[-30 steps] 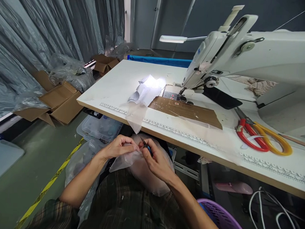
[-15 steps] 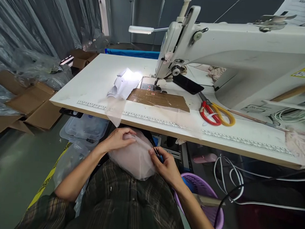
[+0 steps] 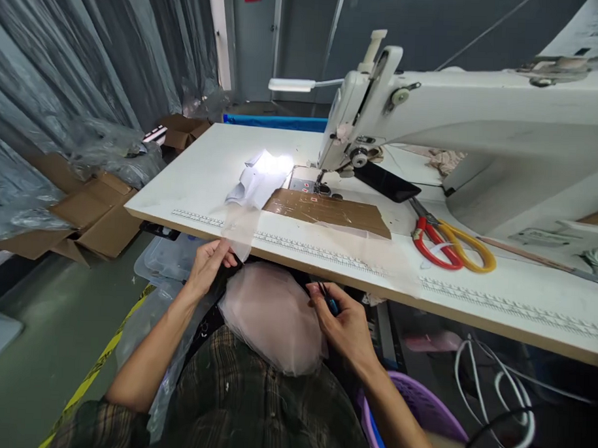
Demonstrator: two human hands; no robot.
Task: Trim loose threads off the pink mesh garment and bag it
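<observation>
At the front edge of the table, my left hand has its thumb and fingertips closed on the corner of a sheer pale fabric piece that hangs over the edge. My right hand is wrapped round small dark thread snips with a blue part, their points upward. A gathered bundle of sheer pale pink fabric lies on my lap between both hands, touched by neither as far as I can see. Behind it, white fabric lies left of the sewing machine's needle.
The white sewing machine stands on the table. Brown cardboard, a black phone and red-and-yellow scissors lie there. A purple basket is below right; open cardboard boxes are on the left.
My left hand has left the pink bundle and moved up and left to the hanging sheer piece. My right hand keeps the snips, now slightly apart from the bundle. The view has shifted.
</observation>
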